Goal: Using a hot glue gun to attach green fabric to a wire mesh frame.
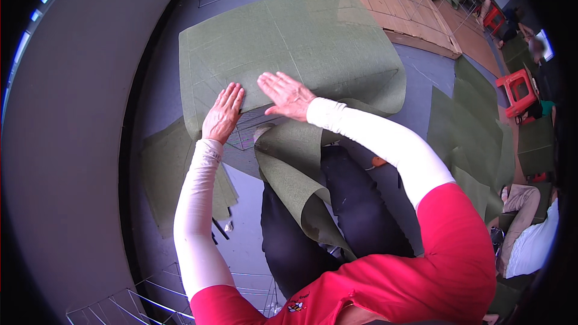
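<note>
A large green mesh sheet (283, 36) lies over a wire frame (244, 138), whose thin rods show through the mesh and below its near edge. My left hand (223, 114) rests flat on the sheet's near left edge, fingers stretched out. Just to its right, my right hand (288, 96) is laid palm down at the near edge, fingers extended and thumb apart. Neither hand grips anything. Another strip of green mesh (295, 174) hangs curled over my lap between my dark-trousered legs.
Green mesh pieces (180, 168) lie at left, and more green sheets (469, 126) at right. Wire frames (168, 295) stand at lower left and at the top, near wooden boards (397, 6). A red stool (518, 91) and other people sit along the right side. A grey wall (72, 144) runs down the left.
</note>
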The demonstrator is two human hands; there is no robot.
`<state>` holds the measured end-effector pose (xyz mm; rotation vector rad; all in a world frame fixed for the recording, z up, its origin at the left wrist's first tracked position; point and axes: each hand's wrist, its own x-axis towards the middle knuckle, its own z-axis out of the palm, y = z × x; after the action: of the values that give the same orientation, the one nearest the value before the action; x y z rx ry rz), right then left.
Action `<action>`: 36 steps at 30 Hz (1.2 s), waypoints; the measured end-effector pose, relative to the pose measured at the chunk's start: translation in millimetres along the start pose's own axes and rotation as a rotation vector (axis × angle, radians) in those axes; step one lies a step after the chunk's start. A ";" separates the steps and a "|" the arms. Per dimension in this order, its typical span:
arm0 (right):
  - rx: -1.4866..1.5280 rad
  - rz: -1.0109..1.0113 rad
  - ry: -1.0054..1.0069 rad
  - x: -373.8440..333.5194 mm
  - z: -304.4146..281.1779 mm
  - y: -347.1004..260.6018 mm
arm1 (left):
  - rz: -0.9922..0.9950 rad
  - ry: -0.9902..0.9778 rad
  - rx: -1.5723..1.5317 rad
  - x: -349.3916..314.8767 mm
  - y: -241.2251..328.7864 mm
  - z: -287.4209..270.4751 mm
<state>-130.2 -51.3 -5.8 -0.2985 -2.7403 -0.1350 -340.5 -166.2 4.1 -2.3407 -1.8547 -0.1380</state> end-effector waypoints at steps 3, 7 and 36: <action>-0.097 0.015 0.000 -29.0 4.4 42.2 | -0.011 0.015 0.046 7.2 -3.9 17.3; -0.086 0.007 0.123 -39.4 38.9 65.3 | -0.009 0.065 0.119 31.0 -7.8 52.2; -0.093 0.008 0.160 -4.5 13.4 -10.8 | -0.009 0.163 0.040 -22.6 -3.0 3.0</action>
<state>-133.3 -60.9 -20.4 -0.3097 -2.5787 -0.2729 -348.7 -186.7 -2.5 -2.2220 -1.7747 -0.2819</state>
